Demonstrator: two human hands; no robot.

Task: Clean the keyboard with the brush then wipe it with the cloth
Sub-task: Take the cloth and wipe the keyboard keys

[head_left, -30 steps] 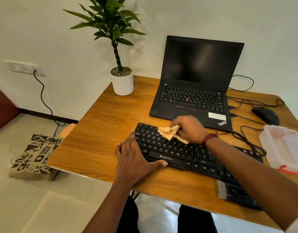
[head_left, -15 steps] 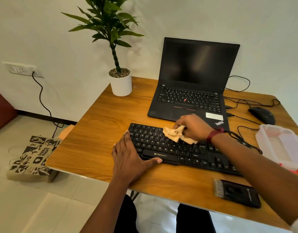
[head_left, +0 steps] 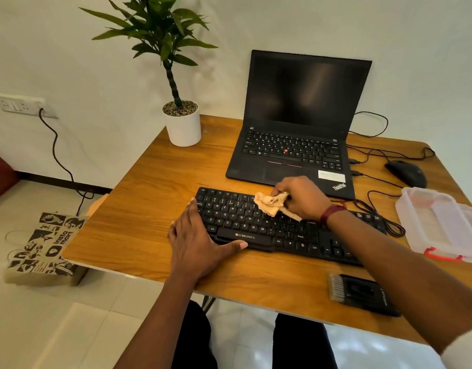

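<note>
A black Zebronics keyboard lies across the middle of the wooden table. My right hand is closed around a crumpled beige cloth, which rests on the upper middle keys. My left hand lies flat on the table at the keyboard's left end, fingers spread, thumb along the front edge by the space bar. The black brush with pale bristles lies near the table's front edge, right of centre, under my right forearm.
An open black laptop stands just behind the keyboard. A potted plant is at the back left corner. At the right are a mouse, loose cables and a clear plastic box. A printed paper bag sits on the floor.
My right hand has slid the cloth along the upper keys, first to the right, then slightly back. My left hand stays flat at the keyboard's left end. The camera view shifted a little.
</note>
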